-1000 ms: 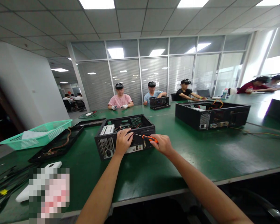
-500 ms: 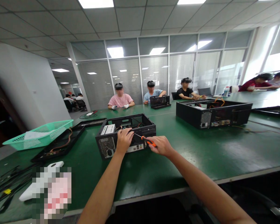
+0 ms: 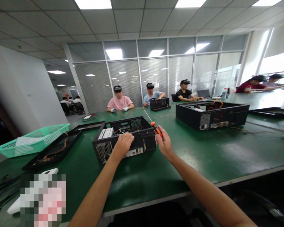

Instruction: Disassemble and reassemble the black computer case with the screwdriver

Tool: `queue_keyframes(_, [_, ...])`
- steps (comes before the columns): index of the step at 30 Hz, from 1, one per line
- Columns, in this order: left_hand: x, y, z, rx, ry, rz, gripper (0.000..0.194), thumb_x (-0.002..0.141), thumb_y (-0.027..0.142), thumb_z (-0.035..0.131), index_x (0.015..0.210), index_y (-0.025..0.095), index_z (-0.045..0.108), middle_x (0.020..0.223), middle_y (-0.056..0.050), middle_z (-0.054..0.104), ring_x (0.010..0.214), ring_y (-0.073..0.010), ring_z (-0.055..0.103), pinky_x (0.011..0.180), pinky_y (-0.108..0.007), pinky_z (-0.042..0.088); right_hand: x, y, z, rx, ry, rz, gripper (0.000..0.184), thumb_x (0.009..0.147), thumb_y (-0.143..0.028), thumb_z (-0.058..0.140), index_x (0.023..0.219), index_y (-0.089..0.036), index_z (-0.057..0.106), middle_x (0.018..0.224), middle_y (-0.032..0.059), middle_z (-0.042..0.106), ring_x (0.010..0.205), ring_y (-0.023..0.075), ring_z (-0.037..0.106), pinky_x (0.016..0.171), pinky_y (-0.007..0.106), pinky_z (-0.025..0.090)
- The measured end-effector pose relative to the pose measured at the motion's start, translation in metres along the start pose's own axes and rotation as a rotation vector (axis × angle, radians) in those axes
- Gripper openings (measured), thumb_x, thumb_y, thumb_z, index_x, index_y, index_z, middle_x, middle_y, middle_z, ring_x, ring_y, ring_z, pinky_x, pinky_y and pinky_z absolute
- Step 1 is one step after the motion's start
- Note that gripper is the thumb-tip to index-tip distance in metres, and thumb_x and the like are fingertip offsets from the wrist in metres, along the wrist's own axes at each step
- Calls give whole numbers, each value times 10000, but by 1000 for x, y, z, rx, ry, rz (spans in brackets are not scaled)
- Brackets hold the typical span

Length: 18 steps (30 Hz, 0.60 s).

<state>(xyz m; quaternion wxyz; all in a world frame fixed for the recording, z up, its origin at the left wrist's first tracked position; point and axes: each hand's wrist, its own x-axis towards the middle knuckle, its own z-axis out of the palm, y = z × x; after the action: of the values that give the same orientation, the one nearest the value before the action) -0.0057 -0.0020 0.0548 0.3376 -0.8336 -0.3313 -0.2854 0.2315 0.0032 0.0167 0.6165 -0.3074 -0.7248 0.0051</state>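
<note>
An opened black computer case (image 3: 149, 143) lies on its side before me, its rear panel with ports facing me. At its left end sits a power supply (image 3: 105, 133) with a white label. My left hand (image 3: 123, 145) is curled over the case's near top edge, its fingertips partly hidden. In my right hand (image 3: 165, 145), closed round the orange and black handle, is a screwdriver (image 3: 157, 128). Its long thin shaft tilts up and away to the left, the tip in the air beyond the case's right corner. That hand is beside the case's right end.
A green mesh basket (image 3: 59, 129) and a black side panel (image 3: 69, 143) lie left on the green table (image 3: 142, 186). Cables (image 3: 2, 186) and a white object (image 3: 52, 171) are nearer. Another opened case (image 3: 189, 118) stands right. Several co-workers sit across the table.
The screwdriver has come away from the case's rear edge; its shaft now points up and away. My right hand has turned upward. My left hand stays at the edge.
</note>
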Motion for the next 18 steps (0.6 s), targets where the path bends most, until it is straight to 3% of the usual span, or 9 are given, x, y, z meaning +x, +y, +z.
queue_keyframes(3, [-27, 0, 2, -65, -72, 50, 223, 902, 134, 331, 985, 156, 536, 922, -90, 574, 873, -198, 532, 796, -349, 429, -7, -4, 16, 138, 39, 201, 337, 884, -249, 333, 1213, -179, 366, 799, 13, 528, 546, 104, 510, 512, 238, 456])
queue_keyframes(5, [-47, -6, 2, -83, -144, 99, 232, 894, 115, 331, 993, 152, 537, 871, -79, 580, 810, -184, 541, 763, -334, 448, -12, -5, 22, 83, 1, 211, 221, 852, -252, 408, 1058, -179, 440, 778, 4, 513, 593, 113, 507, 551, 242, 449])
queue_keyframes(7, [-65, -16, 2, -61, -191, 152, 244, 888, 103, 343, 1039, 143, 531, 873, -80, 592, 812, -182, 551, 762, -328, 455, -15, -1, 24, -21, -99, 96, 120, 819, -248, 469, 920, -183, 467, 769, 8, 516, 639, 129, 497, 588, 255, 435])
queue_keyframes(9, [-77, -29, 2, -34, -197, 203, 248, 887, 101, 359, 1065, 142, 527, 913, -86, 605, 867, -184, 558, 800, -332, 448, -14, 7, 23, -115, -232, -123, 73, 807, -246, 495, 839, -184, 472, 772, 25, 532, 686, 151, 491, 630, 282, 421])
queue_keyframes(13, [-88, -50, 9, 22, -177, 308, 217, 892, 122, 374, 1006, 170, 553, 914, -73, 623, 870, -174, 570, 795, -325, 438, -5, 33, 26, -252, -408, -514, 116, 847, -286, 476, 811, -177, 497, 810, 62, 574, 751, 181, 503, 684, 329, 394])
queue_keyframes(18, [-90, -75, 37, 76, -170, 417, 226, 889, 129, 371, 990, 191, 564, 908, -69, 639, 853, -169, 575, 764, -320, 433, -3, 81, 51, -291, -417, -645, 167, 889, -304, 412, 862, -189, 530, 881, 73, 609, 788, 186, 545, 699, 339, 394])
